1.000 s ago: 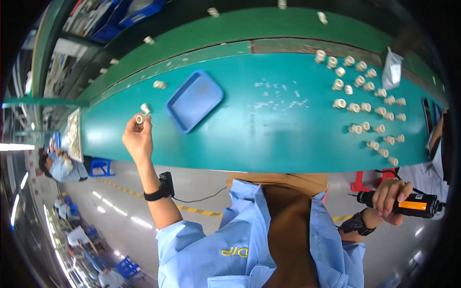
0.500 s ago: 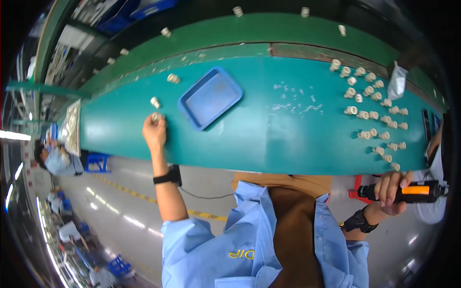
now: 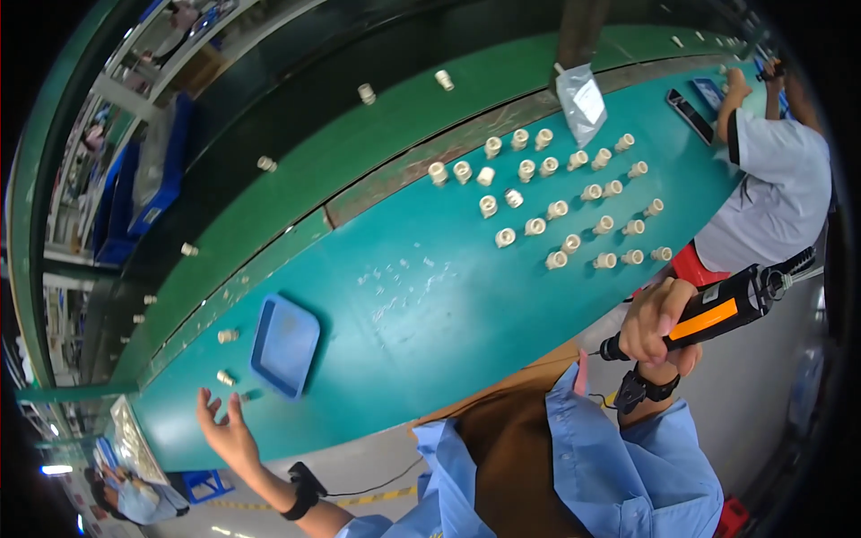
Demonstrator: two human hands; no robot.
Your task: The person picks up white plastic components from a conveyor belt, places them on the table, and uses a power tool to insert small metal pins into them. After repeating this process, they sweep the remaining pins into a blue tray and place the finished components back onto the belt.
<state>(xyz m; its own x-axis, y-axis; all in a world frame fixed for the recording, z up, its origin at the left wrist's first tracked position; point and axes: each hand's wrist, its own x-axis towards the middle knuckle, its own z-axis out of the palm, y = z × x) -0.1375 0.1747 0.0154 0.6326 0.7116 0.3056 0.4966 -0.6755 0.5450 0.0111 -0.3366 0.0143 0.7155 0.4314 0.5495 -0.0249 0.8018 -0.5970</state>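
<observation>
Lower left of the frame: left hand (image 3: 229,430), palm up, opened wide, fingers apart and lightly curled, with hold of nothing visible. Just past the fingertips, a tilted white fitting (image 3: 226,377), apart from the hand. Also beside the fingertips, a small blurred patch (image 3: 248,395); too unclear to name. Slightly higher, 1 more white fitting (image 3: 228,336), lying on its side near a blue tray (image 3: 287,345), at left of centre.

Lower right: right hand (image 3: 659,327), closed firmly around a black driver (image 3: 717,314) with orange stripe. Bit aimed toward lower centre, cord end toward the right edge. Held in front of the near table edge.

Across the green table (image 3: 448,323), right of centre: more than 20 white fittings (image 3: 557,209) in loose rows, mostly upright, well apart from both hands. Mid-table, scattered white scraps (image 3: 408,282). Above the rows, a clear bag (image 3: 583,106) with white label.

Upper left to top centre: several more fittings along a green ledge (image 3: 502,85). Upper right: co-worker in pale shirt (image 3: 780,170), reaching over the table's far end.
</observation>
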